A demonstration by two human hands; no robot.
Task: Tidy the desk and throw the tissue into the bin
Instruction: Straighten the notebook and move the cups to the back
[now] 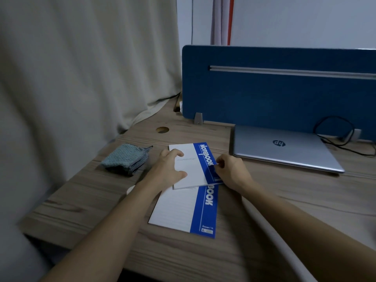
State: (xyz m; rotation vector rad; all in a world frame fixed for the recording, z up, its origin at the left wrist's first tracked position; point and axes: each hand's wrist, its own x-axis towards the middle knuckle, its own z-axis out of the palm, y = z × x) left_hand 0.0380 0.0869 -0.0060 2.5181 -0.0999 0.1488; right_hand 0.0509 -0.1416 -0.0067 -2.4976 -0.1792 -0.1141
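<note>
Two white notebooks with blue spines lie on the wooden desk (85,200). The upper notebook (195,165) partly overlaps the far end of the lower notebook (183,212). My left hand (166,169) grips the upper notebook's left edge, thumb on the cover. My right hand (232,171) pinches its blue right edge with curled fingers. A small white scrap (130,189), perhaps the tissue, peeks out beside my left forearm. No bin is in view.
A folded teal cloth (128,158) lies left of the notebooks. A closed silver laptop (284,149) with a black cable (343,135) sits at the right, before a blue divider panel (274,88). A curtain (81,68) hangs at the left. A white cord (270,226) crosses the desk near my right arm.
</note>
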